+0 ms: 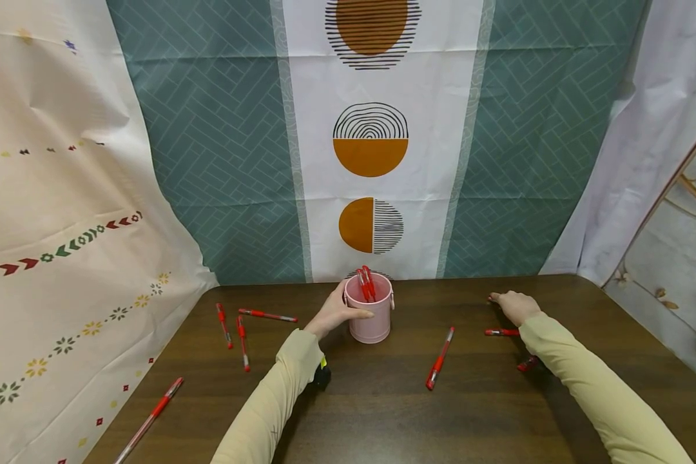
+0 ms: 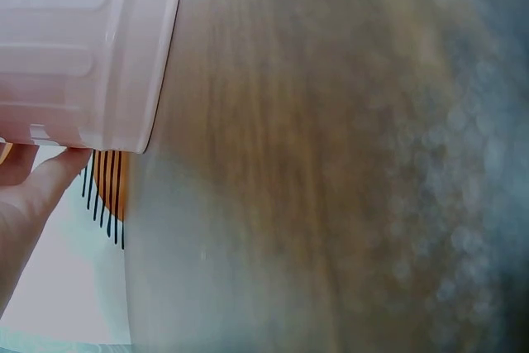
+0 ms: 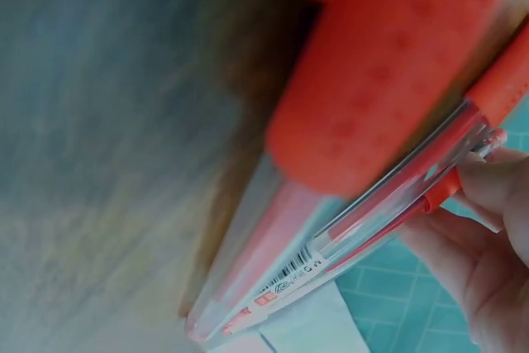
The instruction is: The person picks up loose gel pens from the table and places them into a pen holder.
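My left hand (image 1: 335,312) grips the side of a pink bucket-shaped cup (image 1: 371,330), its thumb across the front. The cup stands upright on the table with a few red pens (image 1: 367,283) in it, leaning together; in the left wrist view its ribbed pink wall (image 2: 58,55) rests against the fingers (image 2: 41,183). At the right, my right hand (image 1: 516,307) reaches low over the tabletop. Its fingers (image 3: 488,183) pinch the end of a red pen (image 3: 442,191), mostly hidden in the head view. Two other red pens (image 1: 501,332) lie under my right wrist and forearm.
One red pen (image 1: 441,357) lies between the cup and my right arm. Several more, including a red pen (image 1: 267,316) and a longer-looking red pen (image 1: 149,420), are spread at the left. Patterned cloth (image 1: 371,219) hangs behind the brown table (image 1: 383,412).
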`<state>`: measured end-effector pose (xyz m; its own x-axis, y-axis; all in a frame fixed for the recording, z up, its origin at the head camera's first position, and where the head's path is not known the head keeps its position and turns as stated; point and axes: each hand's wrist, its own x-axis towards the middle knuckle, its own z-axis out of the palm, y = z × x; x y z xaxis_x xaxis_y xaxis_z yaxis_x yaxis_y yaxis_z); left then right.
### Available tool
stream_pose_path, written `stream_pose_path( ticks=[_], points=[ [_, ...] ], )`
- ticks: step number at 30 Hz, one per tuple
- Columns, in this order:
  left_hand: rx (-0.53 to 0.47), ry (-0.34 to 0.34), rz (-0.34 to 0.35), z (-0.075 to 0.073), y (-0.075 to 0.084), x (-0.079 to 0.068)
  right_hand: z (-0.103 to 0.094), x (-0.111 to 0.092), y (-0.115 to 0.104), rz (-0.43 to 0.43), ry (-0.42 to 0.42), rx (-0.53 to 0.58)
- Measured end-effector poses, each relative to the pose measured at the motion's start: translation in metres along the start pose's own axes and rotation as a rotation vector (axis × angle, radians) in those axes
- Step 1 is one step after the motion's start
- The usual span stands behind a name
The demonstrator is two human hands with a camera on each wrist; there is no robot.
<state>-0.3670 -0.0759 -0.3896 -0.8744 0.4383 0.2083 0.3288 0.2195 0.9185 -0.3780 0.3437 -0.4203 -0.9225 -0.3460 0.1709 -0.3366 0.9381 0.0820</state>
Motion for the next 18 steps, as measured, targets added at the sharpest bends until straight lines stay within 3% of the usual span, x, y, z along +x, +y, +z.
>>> stream_pose_path(
  ticks=[18],
  points=[
    [0.005, 0.005, 0.010, 0.0004, 0.0005, -0.0007, -0.0089, 0.0077, 0.0050, -0.026, 0.232, -0.100]
  ],
)
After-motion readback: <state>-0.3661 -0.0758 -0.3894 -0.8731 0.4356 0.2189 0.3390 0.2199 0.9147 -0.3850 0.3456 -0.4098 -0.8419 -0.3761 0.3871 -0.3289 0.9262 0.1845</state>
